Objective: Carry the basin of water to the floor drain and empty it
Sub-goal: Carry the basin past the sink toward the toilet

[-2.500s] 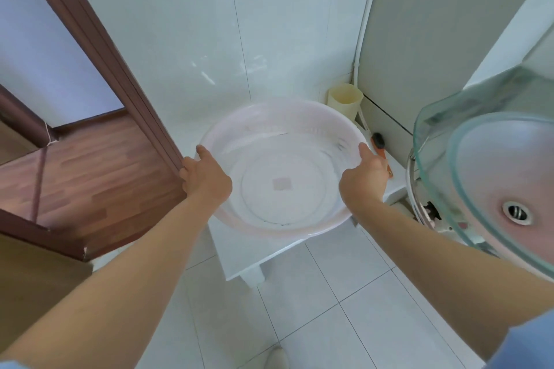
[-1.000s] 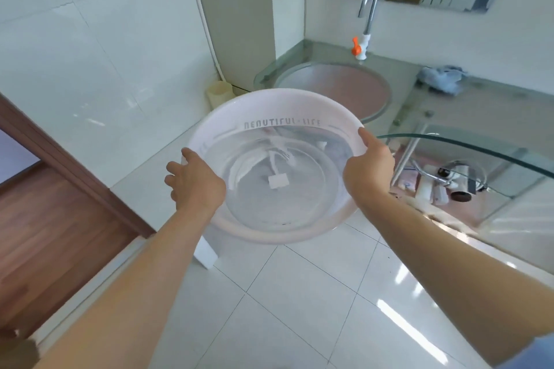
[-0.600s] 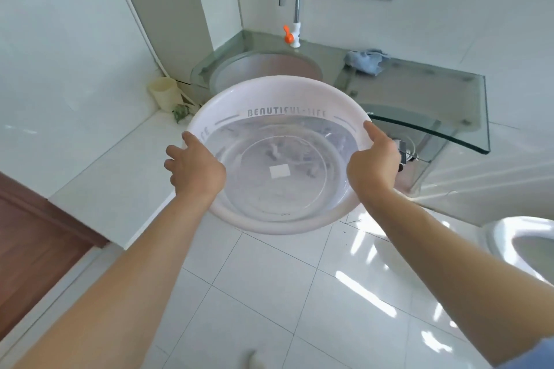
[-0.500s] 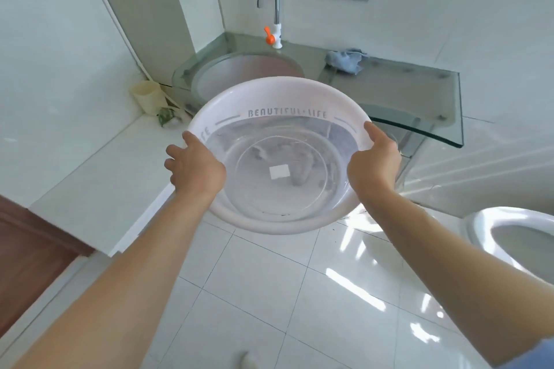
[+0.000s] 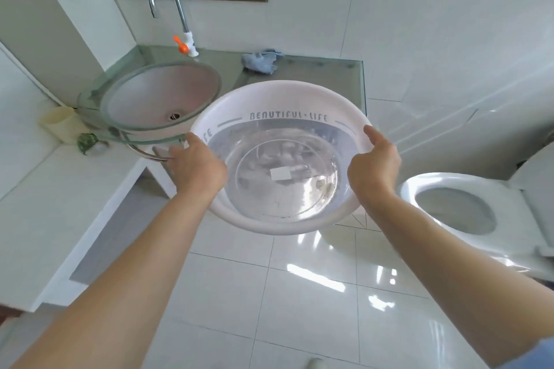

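A round white plastic basin (image 5: 278, 105) with grey lettering on its inner wall hangs in the air at the middle of the view, holding clear water. My left hand (image 5: 199, 166) grips its left rim and my right hand (image 5: 373, 169) grips its right rim, thumbs over the edge. The basin is level, above white floor tiles (image 5: 299, 293). No floor drain shows in the view.
A glass sink bowl (image 5: 162, 96) on a glass counter with a tall tap (image 5: 180, 9) stands at the left behind the basin. A blue cloth (image 5: 259, 61) lies on the counter. A white toilet (image 5: 455, 207) is at the right. A low white ledge (image 5: 60, 195) runs along the left.
I have turned right with the basin, away from the doorway and the ledge. The sink has slid to the left of the view and the toilet has come in at the right.
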Available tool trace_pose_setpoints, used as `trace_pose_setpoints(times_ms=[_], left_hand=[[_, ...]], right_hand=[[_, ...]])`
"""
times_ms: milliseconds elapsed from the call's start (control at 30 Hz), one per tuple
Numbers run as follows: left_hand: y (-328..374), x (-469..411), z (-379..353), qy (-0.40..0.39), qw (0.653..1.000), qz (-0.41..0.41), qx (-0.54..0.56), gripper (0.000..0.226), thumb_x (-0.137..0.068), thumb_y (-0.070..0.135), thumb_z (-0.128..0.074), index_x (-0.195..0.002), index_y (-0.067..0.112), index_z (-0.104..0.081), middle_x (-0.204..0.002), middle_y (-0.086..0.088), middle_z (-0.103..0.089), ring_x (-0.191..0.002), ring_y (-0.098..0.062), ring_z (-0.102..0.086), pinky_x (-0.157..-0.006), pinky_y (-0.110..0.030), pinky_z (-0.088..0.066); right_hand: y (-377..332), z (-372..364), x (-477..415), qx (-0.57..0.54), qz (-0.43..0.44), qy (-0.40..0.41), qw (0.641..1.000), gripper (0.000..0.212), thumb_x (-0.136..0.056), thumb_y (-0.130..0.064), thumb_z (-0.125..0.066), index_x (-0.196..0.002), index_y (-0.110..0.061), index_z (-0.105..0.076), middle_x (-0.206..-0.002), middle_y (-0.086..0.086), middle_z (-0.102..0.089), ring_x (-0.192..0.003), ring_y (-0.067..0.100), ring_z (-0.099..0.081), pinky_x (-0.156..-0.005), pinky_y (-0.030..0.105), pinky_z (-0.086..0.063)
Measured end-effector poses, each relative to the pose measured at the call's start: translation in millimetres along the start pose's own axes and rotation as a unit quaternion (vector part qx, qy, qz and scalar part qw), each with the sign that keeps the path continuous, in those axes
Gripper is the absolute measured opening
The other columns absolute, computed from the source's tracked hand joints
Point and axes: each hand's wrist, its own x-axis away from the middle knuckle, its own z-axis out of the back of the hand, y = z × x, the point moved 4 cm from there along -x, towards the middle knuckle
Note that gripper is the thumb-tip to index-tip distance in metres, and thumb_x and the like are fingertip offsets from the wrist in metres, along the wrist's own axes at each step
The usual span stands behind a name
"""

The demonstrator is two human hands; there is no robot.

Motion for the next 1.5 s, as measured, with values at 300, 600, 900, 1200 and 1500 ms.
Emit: trace_pose_setpoints(times_ms=[300,600,900,1200,1500], left_hand=[[54,15,-45,-0.023,0.999,-0.041,0.003,0.061,-0.085,0.011,-0.057,-0.137,0.007,-0.026,-0.137,-0.024,-0.030,-0.122,-0.042,-0.037,-0.091,-0.046,-0.041],[84,16,-83,-0.066,0.995,-0.074,-0.013,0.059,-0.085,0.008,-0.054,-0.138,0.007,-0.027,-0.136,-0.025,-0.035,-0.121,-0.042,-0.041,-0.088,-0.049,-0.045],[90,-1,-116,-0.091,0.988,-0.124,-0.015,0.057,-0.085,0.009,-0.054,-0.136,0.008,-0.030,-0.134,-0.025,-0.038,-0.116,-0.042,-0.046,-0.090,-0.052,-0.048],[76,-1,-181,-0.080,0.985,-0.150,-0.022,0.057,-0.084,0.007,-0.055,-0.135,0.006,-0.031,-0.136,-0.025,-0.032,-0.119,-0.041,-0.038,-0.083,-0.043,-0.042],[44,5,-273,-0.096,0.990,-0.105,0.001,0.059,-0.085,0.008,-0.054,-0.139,0.008,-0.028,-0.143,-0.019,-0.024,-0.119,-0.039,-0.042,-0.084,-0.043,-0.043]], right_hand=[[31,45,-34,0.017,-0.019,0.038,0.999,0.074,-0.072,0.011,-0.031,-0.135,-0.027,-0.044,-0.131,0.003,-0.050,-0.119,0.029,-0.048,-0.098,0.045,-0.044],[59,67,-51,0.011,-0.045,0.074,0.996,0.070,-0.073,0.010,-0.035,-0.134,-0.024,-0.045,-0.133,0.006,-0.049,-0.114,0.029,-0.052,-0.096,0.043,-0.046],[94,60,-53,-0.005,-0.073,0.132,0.989,0.066,-0.077,0.010,-0.036,-0.132,-0.024,-0.047,-0.133,0.003,-0.048,-0.121,0.024,-0.047,-0.100,0.036,-0.043],[163,44,-57,-0.010,-0.096,0.148,0.984,0.067,-0.077,0.011,-0.033,-0.132,-0.025,-0.048,-0.133,0.002,-0.048,-0.117,0.024,-0.051,-0.098,0.039,-0.045],[244,23,-84,0.010,-0.085,0.126,0.988,0.065,-0.079,0.009,-0.033,-0.132,-0.025,-0.048,-0.133,0.003,-0.048,-0.115,0.022,-0.052,-0.090,0.028,-0.043]])
